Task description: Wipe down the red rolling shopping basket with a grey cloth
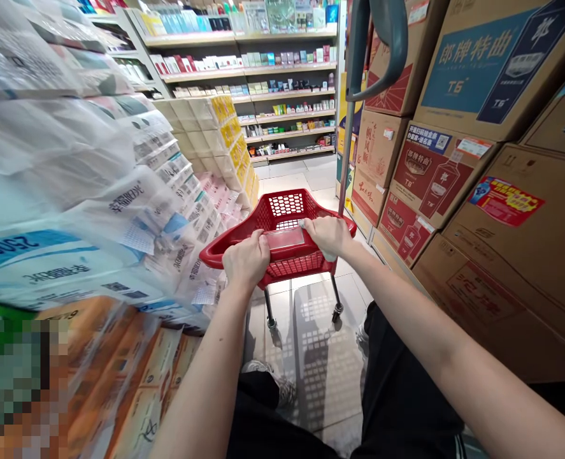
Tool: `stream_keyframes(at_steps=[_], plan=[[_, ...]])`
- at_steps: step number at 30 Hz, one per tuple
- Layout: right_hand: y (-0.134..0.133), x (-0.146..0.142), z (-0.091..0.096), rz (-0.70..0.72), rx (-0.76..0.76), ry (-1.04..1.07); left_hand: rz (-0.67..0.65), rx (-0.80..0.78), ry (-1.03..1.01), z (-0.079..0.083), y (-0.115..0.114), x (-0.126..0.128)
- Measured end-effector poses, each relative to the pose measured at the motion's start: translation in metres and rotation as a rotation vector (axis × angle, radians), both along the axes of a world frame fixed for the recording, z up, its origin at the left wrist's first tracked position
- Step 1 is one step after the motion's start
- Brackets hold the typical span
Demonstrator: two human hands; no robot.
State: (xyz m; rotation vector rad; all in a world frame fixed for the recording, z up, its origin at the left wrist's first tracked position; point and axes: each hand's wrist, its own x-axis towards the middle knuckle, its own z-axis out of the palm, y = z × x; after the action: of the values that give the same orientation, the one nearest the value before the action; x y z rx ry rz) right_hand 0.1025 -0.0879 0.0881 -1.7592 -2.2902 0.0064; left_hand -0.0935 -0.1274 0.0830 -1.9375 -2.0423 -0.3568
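A red plastic shopping cart (289,266) on thin metal legs with casters stands in front of me in a narrow aisle. Its mesh basket shows no goods in the part I can see. My left hand (246,258) is closed around the left part of the near handle bar. On the right part of that bar, my right hand (327,236) is wrapped with the thumb toward the middle. Between the two hands lies a small clear label panel (285,238). A metal pole with a grey loop handle (391,57) rises beside the cart's right rim.
Plastic-wrapped tissue packs (100,185) are stacked high close on the left. Printed cardboard cartons (435,172) form a wall on the right. Ahead, shelves (248,73) hold small boxes and bottles, with a yellow-and-white stack (215,131) before them. Pale floor tiles (306,167) run between.
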Motion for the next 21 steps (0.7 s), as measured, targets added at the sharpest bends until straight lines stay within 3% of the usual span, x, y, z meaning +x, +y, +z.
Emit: stream_keyframes(at_steps=[3, 5, 7, 11, 15, 18, 21], plan=[[0.03, 0.015, 0.008, 0.181, -0.208, -0.145, -0.018, 0.008, -0.001, -0.001, -0.005, 0.005], [0.039, 0.017, 0.009, 0.273, -0.25, -0.204, -0.022, 0.024, -0.008, -0.002, -0.007, 0.008], [0.036, 0.014, 0.008, 0.222, -0.187, -0.171, -0.022, 0.035, -0.017, -0.003, -0.007, 0.012], [0.003, -0.004, -0.001, -0.067, 0.1, 0.043, -0.012, 0.032, -0.024, -0.003, -0.004, 0.017], [-0.025, -0.021, -0.007, -0.144, 0.264, 0.13, -0.005, 0.043, -0.016, -0.004, -0.002, 0.02], [-0.016, -0.021, -0.006, -0.097, 0.204, 0.15, -0.007, 0.061, -0.012, -0.006, -0.002, 0.02], [0.013, -0.011, -0.001, -0.008, -0.01, 0.202, -0.015, 0.073, -0.002, -0.007, -0.004, 0.022]])
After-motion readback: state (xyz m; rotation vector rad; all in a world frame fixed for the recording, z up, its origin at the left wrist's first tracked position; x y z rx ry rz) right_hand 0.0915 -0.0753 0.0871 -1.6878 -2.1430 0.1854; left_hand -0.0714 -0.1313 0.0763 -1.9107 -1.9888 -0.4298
